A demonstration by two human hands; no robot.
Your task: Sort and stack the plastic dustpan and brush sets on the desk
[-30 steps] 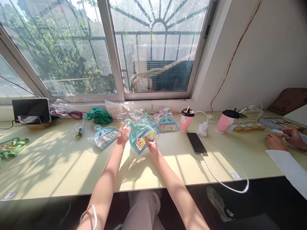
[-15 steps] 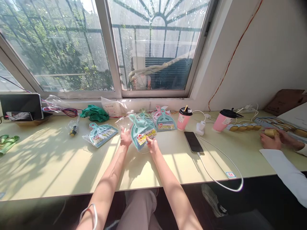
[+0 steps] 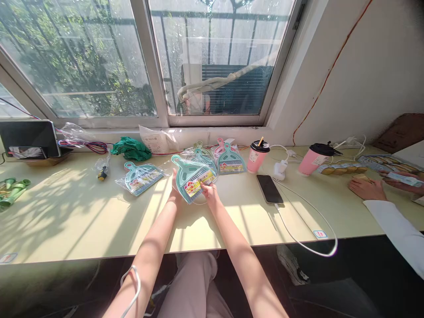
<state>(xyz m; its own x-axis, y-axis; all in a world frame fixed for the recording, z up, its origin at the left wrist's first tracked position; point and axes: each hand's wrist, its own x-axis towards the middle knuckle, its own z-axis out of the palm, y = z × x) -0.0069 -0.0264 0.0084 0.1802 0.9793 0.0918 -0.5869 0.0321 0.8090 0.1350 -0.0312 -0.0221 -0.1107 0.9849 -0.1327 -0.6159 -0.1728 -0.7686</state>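
A teal mini dustpan set (image 3: 188, 174) with a brush and a yellow printed label is held tilted above the table. My left hand (image 3: 175, 190) supports it along its left side, the fingers partly hidden behind the pan. With thumb and fingers, my right hand (image 3: 210, 193) grips the lower right part by the label. To the left lies another bagged teal dustpan set (image 3: 141, 179). Behind, near the wall, are a teal dustpan set (image 3: 229, 160), a pink dustpan (image 3: 221, 145) and a green dustpan (image 3: 198, 145).
Right of me are a pink cup (image 3: 257, 158), a phone (image 3: 270, 189) on a white cable and a second pink cup (image 3: 313, 161). A screwdriver (image 3: 102, 173), green cloth (image 3: 131, 149) and tablet (image 3: 28, 139) sit left. A co-worker's hand (image 3: 367, 189) rests far right.
The held dustpan set has shifted slightly left and leans further left. My left hand's fingers have gone more behind its edge. The co-worker's hands have moved apart. The view has tilted down.
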